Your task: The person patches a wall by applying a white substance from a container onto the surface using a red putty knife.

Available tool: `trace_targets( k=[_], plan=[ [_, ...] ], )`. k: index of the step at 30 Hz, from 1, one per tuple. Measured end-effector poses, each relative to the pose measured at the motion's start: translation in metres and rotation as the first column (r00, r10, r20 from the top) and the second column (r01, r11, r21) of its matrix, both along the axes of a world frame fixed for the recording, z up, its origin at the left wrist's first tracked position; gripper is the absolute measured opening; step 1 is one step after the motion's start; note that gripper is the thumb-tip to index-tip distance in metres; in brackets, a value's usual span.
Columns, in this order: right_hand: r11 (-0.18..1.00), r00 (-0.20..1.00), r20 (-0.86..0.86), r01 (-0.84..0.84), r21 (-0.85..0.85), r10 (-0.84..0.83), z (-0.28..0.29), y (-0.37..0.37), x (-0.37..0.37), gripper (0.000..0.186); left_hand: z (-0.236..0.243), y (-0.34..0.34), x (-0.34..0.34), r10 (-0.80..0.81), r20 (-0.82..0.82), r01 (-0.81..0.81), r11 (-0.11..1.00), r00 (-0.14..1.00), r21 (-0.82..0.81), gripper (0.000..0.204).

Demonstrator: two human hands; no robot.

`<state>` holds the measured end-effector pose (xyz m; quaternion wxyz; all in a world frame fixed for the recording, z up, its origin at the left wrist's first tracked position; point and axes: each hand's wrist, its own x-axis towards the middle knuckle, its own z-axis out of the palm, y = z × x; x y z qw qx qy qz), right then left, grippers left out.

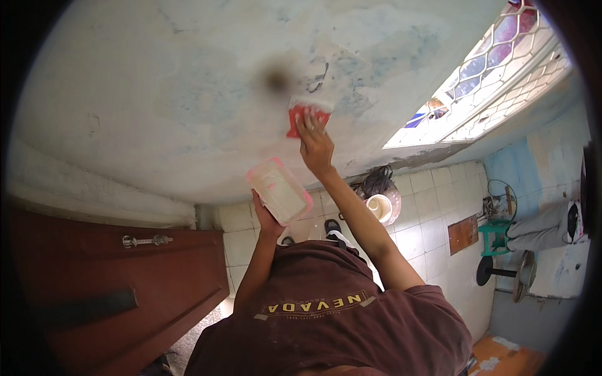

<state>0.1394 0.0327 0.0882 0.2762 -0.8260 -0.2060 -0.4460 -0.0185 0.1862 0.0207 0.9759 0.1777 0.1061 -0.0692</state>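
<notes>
My right hand grips a red putty scraper, its fingers pressed over the flat body. The scraper's pale front edge lies against the wall, which is patchy white and light blue with dark scuffs just beyond the blade. Lower and to the left, my left hand holds a pink-rimmed rectangular plastic tub from its left side and underneath. Whitish paste coats the inside of the tub. My left thumb shows at the tub's edge; the other fingers are mostly hidden below it.
On the tiled floor stands a white bucket beside a dark plastic bag. A window with metal mesh is at upper right. A green stool and a round-topped stand are at right, a brown door at left.
</notes>
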Motion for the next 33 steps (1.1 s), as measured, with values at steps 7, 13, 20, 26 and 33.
trace_targets(
  k=[7, 13, 20, 26, 33],
  plan=[
    [0.878, 1.0, 0.001, 0.026, 0.477, -0.03, 0.042, -0.03, -0.023, 0.042, -0.007, 0.036, -0.013, -0.069, 0.042, 0.071, 0.997, 0.997, -0.039, 0.068],
    [0.667, 0.982, -0.032, 0.151, 0.73, -0.188, 0.159, -0.024, 0.022, 0.039, -0.003, 0.059, -0.025, -0.085, -0.004, 0.085, 0.994, 0.996, -0.068, 0.067],
    [0.994, 0.991, 0.094, 0.085, 0.071, -0.091, 0.059, 0.071, -0.004, 0.068, -0.013, 0.073, -0.021, -0.086, 0.005, 0.086, 0.994, 0.996, -0.07, 0.066],
    [0.949, 0.982, 0.187, -0.038, 0.312, -0.023, 0.069, -0.002, -0.008, 0.067, -0.012, 0.086, -0.02, -0.046, -0.005, 0.046, 0.996, 0.999, -0.071, 0.063],
    [0.954, 0.949, 0.169, 0.235, 0.186, -0.267, 0.076, 0.014, 0.045, 0.076, -0.019, 0.089, -0.015, -0.033, -0.007, 0.032, 0.994, 0.999, -0.108, 0.062]
  ],
)
